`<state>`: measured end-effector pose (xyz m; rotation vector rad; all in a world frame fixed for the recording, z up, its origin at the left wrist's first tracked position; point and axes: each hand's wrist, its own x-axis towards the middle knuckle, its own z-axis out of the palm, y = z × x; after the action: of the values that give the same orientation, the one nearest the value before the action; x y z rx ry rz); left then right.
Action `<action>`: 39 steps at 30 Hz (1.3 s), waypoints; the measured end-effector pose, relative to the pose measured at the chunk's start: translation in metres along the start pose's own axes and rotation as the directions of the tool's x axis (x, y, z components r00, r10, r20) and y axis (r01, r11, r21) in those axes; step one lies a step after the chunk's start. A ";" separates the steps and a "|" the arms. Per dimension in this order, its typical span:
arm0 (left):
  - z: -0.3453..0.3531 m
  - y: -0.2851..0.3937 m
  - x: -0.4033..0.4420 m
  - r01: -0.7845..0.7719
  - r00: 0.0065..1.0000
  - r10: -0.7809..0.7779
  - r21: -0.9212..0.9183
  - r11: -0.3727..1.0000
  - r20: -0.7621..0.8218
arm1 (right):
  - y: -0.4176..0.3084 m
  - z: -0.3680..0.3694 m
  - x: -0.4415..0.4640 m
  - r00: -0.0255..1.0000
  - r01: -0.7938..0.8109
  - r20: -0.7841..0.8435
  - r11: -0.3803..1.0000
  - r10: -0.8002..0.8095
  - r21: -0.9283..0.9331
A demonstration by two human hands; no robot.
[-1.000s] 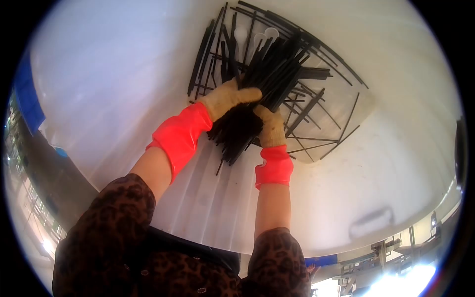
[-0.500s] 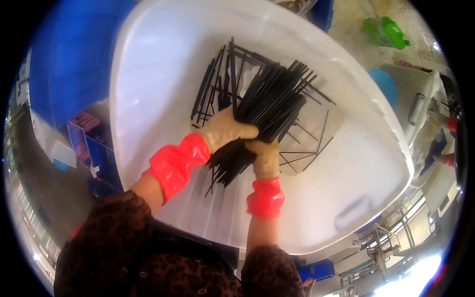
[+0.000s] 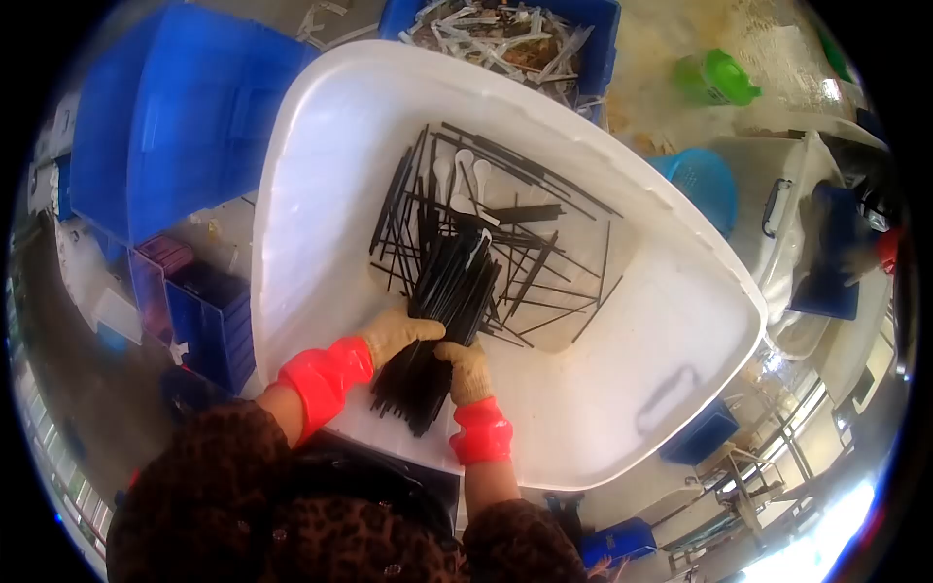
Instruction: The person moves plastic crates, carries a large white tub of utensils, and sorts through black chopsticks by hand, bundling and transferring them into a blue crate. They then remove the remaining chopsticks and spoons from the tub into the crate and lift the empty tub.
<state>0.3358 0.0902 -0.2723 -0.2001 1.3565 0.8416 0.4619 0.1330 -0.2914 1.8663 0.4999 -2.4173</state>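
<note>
My left hand [image 3: 397, 333], in a tan glove with a red cuff, grips the left side of a thick bundle of black sticks [image 3: 452, 287]. On the bundle's right side, my right hand [image 3: 466, 367] is closed around it in a matching glove. The bundle is inside a large white tub [image 3: 680, 325], near its front wall. Loose black sticks [image 3: 549, 282] lie crisscrossed on the tub's bottom beyond the hands. Several white spoons [image 3: 464, 204] are among them, near the bundle's far end.
A blue bin [image 3: 598, 58] of scraps stands behind the tub. At the left are a large blue container [image 3: 185, 126] and blue crates [image 3: 209, 316]. To the right are a light-blue basket [image 3: 708, 185], a green container [image 3: 724, 78] and another person's red-cuffed hand [image 3: 865, 260].
Both hands have drawn the bundle closer to my body and turned it more upright, uncovering white spoons. The view has pulled back, showing more around the tub.
</note>
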 end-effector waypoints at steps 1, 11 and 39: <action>0.000 0.002 0.006 0.044 0.999 -0.044 -0.040 0.998 0.018 | -0.002 -0.002 0.005 0.998 0.054 0.026 0.998 -0.053 -0.019; 0.016 0.096 0.051 -0.330 0.935 0.320 0.042 0.943 0.154 | -0.111 0.020 0.028 0.860 0.508 0.086 0.860 -0.503 -0.053; -0.027 0.081 -0.320 -0.481 0.865 0.433 0.175 0.859 0.253 | 0.006 0.145 -0.276 0.842 0.538 0.008 0.839 -0.539 -0.078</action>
<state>0.2708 -0.0015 0.0391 0.4060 1.3110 1.0564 0.4031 0.0433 0.0013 1.9071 1.2575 -2.6423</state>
